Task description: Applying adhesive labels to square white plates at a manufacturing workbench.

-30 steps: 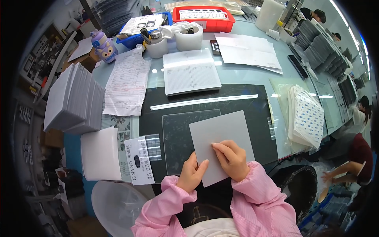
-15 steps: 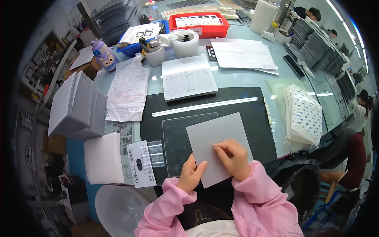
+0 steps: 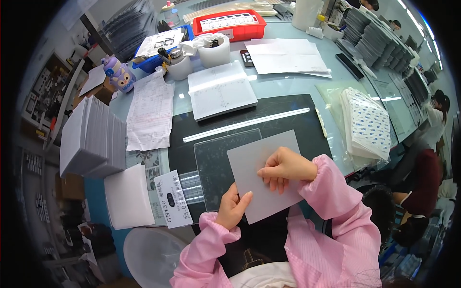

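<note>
A flat grey rectangular sheet [image 3: 252, 161] with rounded corners is held tilted over the near part of the black mat [image 3: 293, 113]. My left hand [image 3: 232, 207] grips its lower left edge, thumb on top and the other fingers mostly hidden beneath. Above the sheet's middle, my right hand [image 3: 288, 168] is closed, thumb and forefinger pinched together close to the surface. Whatever the pinch holds, if anything, is too small to make out. A thin, smudged transparent panel [image 3: 216, 156] lies on the mat, partly covered by the grey sheet.
A tall stack of grey sheets [image 3: 96, 137] and a white paper pile [image 3: 129, 197] stand left, beside a printed label card [image 3: 173, 199]. A white pad stack [image 3: 223, 91] lies beyond the mat; patterned white sheets [image 3: 367, 125] lie right. A translucent bin [image 3: 151, 257] sits below.
My right hand has turned and swung up and right, its forearm now coming in from the right. The left hand still grips the grey sheet. The whole view has shifted slightly.
</note>
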Demonstrator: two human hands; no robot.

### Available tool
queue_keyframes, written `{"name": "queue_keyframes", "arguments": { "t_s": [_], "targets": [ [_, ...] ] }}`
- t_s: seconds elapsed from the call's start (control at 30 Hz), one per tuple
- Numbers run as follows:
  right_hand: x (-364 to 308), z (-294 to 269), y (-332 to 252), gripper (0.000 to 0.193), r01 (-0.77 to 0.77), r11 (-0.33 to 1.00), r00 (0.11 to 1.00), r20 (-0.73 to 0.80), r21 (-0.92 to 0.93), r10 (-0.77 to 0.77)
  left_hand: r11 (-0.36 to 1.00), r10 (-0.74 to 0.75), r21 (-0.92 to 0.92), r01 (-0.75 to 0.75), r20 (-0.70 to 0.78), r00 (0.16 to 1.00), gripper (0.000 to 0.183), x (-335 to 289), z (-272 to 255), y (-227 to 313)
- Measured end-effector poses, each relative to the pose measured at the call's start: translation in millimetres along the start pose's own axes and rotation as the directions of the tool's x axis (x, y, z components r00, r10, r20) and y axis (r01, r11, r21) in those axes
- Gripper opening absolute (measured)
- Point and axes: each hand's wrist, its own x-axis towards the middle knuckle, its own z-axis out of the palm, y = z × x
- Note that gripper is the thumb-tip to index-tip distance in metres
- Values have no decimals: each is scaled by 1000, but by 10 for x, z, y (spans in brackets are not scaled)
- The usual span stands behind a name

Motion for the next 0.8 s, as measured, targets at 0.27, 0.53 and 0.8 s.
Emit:
{"name": "queue_keyframes", "arguments": {
  "t_s": [0.27,0.53,0.8],
  "targets": [
    [18,79,5,36,36,998,999,-18,-43,-37,998,-23,55,24,-14,1000,35,2,11,-12],
    [-59,316,42,32,139,977,951,296,-162,-87,995,-49,-83,46,-26,998,38,56,-11,7],
    [-480,325,243,11,395,865,849,-237,-310,-472,962,-96,-260,82,-44,994,42,104,-79,86]
  ]
}}
